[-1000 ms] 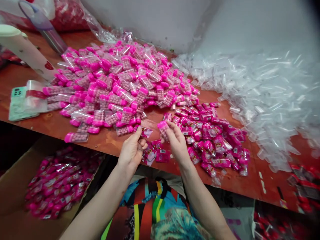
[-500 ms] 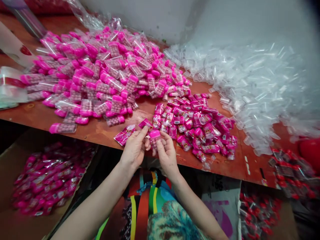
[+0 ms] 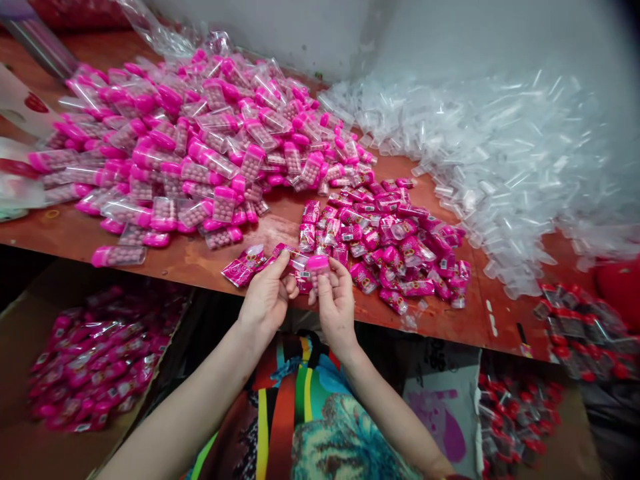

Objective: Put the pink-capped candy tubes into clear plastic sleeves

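Note:
At the table's front edge, my right hand (image 3: 337, 307) pinches a small clear candy container (image 3: 318, 264) with a pink cap and pink balls inside. My left hand (image 3: 267, 292) is closed on a shiny pink printed wrapper (image 3: 299, 259), held right beside the container; my fingers hide where the two may meet. Another flat pink wrapper (image 3: 243, 267) lies on the table by my left hand. Just past my right hand is a heap of wrapped pink containers (image 3: 393, 243).
A large pile of unwrapped pink-capped containers (image 3: 200, 147) covers the left of the table (image 3: 280, 230). Clear empty containers (image 3: 500, 167) are heaped at the right. Below left, a cardboard box (image 3: 30, 427) holds wrapped pieces. Red-capped containers (image 3: 520, 417) sit low at the right.
The pink wrapper in my left hand now shows more plainly and lies closer to the container. My right hand keeps its pinch on the container. The whole view has shifted slightly.

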A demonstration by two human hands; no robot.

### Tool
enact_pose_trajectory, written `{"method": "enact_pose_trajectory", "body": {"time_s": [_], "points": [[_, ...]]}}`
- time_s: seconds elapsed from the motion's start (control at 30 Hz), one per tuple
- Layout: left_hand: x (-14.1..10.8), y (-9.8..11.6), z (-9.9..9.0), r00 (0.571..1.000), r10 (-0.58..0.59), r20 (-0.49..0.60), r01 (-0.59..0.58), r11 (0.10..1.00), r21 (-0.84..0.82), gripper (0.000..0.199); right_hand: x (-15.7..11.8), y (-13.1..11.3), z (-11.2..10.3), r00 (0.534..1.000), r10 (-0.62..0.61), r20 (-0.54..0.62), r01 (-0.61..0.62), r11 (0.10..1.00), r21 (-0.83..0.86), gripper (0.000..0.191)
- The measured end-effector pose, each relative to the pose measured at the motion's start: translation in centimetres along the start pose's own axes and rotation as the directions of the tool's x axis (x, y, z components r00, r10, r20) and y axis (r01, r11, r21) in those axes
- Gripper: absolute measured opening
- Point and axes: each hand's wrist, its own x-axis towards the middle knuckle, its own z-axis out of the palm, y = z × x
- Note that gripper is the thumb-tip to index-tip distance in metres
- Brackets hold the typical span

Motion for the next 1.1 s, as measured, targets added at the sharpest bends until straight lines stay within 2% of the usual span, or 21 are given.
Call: {"method": "enact_pose_trajectory", "body": {"time_s": [0.1,0.23,0.37,0.53,0.67,0.73,0.83,0.9,0.93,1.0,1.07,1.1], "points": [[-0.1,-0.3,-0.2,1.000,0.001,0.002,-0.001,1.000,0.010,0.029,-0.3,0.2,-0.2,0.999,0.003,0.033,-0.002,1.000,-0.025,0.035],[-0.1,-0.3,-0.3,0.999,-0.010,0.034,0.009,1.000,0.027,0.028,-0.6,0.3,-0.3,0.992,0.073,0.108,-0.077,0.997,0.032,0.035],[-0.5,-0.3,-0.3,0.995,-0.037,0.089,0.024,0.989,0.143,0.034,-0.5,0.3,-0.6,0.984,0.113,0.137,-0.120,0.992,0.041,0.040],[-0.9,-0.4,-0.5,0.981,-0.084,0.176,0.033,0.961,0.274,0.040,-0.4,0.4,-1.0,0.985,0.066,0.159,-0.062,0.998,-0.030,0.043],[-1.1,-0.3,-0.8,0.958,-0.162,0.237,0.085,0.949,0.305,0.039,-0.4,0.3,-1.1,0.973,0.114,0.202,-0.128,0.990,0.058,0.040],[-1.2,-0.2,-0.9,0.947,-0.197,0.254,0.111,0.942,0.317,0.035,-0.5,0.1,-1.3,0.979,0.070,0.192,-0.071,0.997,-0.004,0.039],[-1.2,-0.2,-0.9,0.932,-0.231,0.279,0.132,0.934,0.332,0.032,-0.5,-0.1,-1.5,0.985,-0.102,0.141,0.133,0.962,-0.238,0.041],[-1.2,-0.4,-0.9,0.933,-0.229,0.276,0.130,0.933,0.335,0.032,-0.5,-0.4,-1.4,0.983,-0.132,0.131,0.164,0.946,-0.280,0.041],[-1.2,-0.6,-0.9,0.939,-0.217,0.265,0.122,0.935,0.334,0.032,-0.4,-0.5,-1.4,0.987,-0.089,0.132,0.118,0.965,-0.235,0.040],[-1.2,-0.8,-1.0,0.952,-0.189,0.239,0.101,0.936,0.337,0.032,-0.2,-0.8,-1.2,0.985,0.069,0.159,-0.059,0.996,-0.065,0.040],[-1.3,-1.0,-1.1,0.957,-0.172,0.232,0.082,0.932,0.354,0.034,-0.1,-0.9,-1.0,0.952,0.213,0.222,-0.235,0.969,0.076,0.037],[-1.3,-1.0,-1.1,0.957,-0.170,0.236,0.074,0.927,0.367,0.035,-0.1,-0.8,-0.9,0.942,0.239,0.234,-0.267,0.959,0.098,0.036]]}}
